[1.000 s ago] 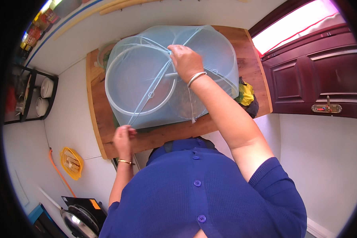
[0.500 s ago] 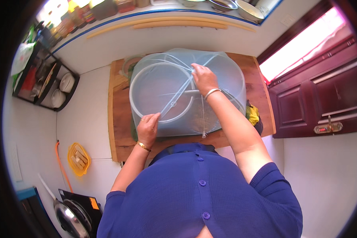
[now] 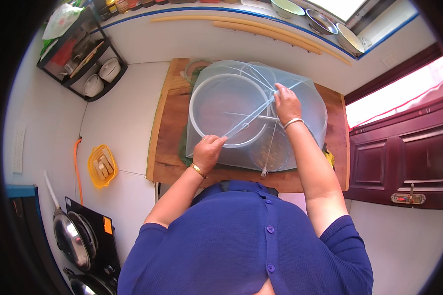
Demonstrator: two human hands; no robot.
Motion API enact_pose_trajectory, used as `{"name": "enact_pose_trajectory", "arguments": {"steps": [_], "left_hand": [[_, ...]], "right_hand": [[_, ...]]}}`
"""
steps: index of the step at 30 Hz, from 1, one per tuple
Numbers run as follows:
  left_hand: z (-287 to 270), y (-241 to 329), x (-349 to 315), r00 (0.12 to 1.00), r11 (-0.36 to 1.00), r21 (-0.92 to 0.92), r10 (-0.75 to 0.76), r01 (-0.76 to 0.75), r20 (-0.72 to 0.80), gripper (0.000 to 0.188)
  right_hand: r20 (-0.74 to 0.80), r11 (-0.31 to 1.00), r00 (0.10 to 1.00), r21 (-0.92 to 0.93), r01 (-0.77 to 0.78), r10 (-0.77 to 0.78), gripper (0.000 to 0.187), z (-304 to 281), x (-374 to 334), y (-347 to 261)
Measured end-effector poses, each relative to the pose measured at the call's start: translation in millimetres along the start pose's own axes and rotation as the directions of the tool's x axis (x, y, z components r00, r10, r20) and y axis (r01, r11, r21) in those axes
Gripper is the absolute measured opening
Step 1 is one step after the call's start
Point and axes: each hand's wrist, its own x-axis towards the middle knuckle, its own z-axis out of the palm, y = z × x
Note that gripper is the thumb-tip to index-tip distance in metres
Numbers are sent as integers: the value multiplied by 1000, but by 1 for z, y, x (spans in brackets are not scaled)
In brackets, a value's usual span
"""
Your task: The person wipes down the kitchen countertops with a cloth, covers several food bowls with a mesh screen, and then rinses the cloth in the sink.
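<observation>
A pale blue see-through mesh food cover [image 3: 307, 118] with thin ribs spreads over the wooden table [image 3: 170, 147]. At the hub where its ribs meet, my right hand [image 3: 287, 104] is closed, fingertips pinching the hub. My left hand [image 3: 209, 152] pinches the near end of a pale blue rib that runs up to that hub. Through the mesh shows a large round basin [image 3: 192, 118] with a whitish rim. Nearer me is a round container of brownish contents [image 3: 269, 150], blurred by the mesh. A white pull cord [image 3: 269, 155] hangs over the cover's near side.
Left of the table stand a black rack [image 3: 91, 54] with white pots and a yellow basket [image 3: 103, 167] of pale blocks. A lidded wok [image 3: 71, 238] sits lower left. Long wooden poles [image 3: 266, 34] and bowls [image 3: 322, 22] line the back ledge. A dark red door [image 3: 403, 152] is at right.
The whole view has shifted, so the table and cover appear farther right. Both hands keep the same hold on the food cover.
</observation>
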Motion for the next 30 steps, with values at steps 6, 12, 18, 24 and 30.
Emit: {"name": "enact_pose_trajectory", "arguments": {"steps": [6, 12, 18, 24, 30], "left_hand": [[2, -4, -7, 1000, 997, -75, -18, 18, -4, 19], [3, -5, -9, 999, 998, -45, -48, 48, 11, 19], [3, -2, -3, 998, 996, -76, -45, 49, 43, 17], [-10, 22, 30, 1000, 1000, -17, 14, -14, 17, 29], [36, 39, 106, 972, 975, 41, 216, -221, 98, 29]], "right_hand": [[-4, 998, 998, -18, 58, -58, 34, 6, 1, 6], [43, 999, 999, -42, 5, -3, 34, 5, 3, 2], [-28, 998, 999, 62, 20, -19, 40, 2, -2, 6], [18, 992, 997, 103, -79, 78, 44, -2, -1, -3], [-50, 991, 997, 124, -60, 67, 39, -5, -3, -8]]}}
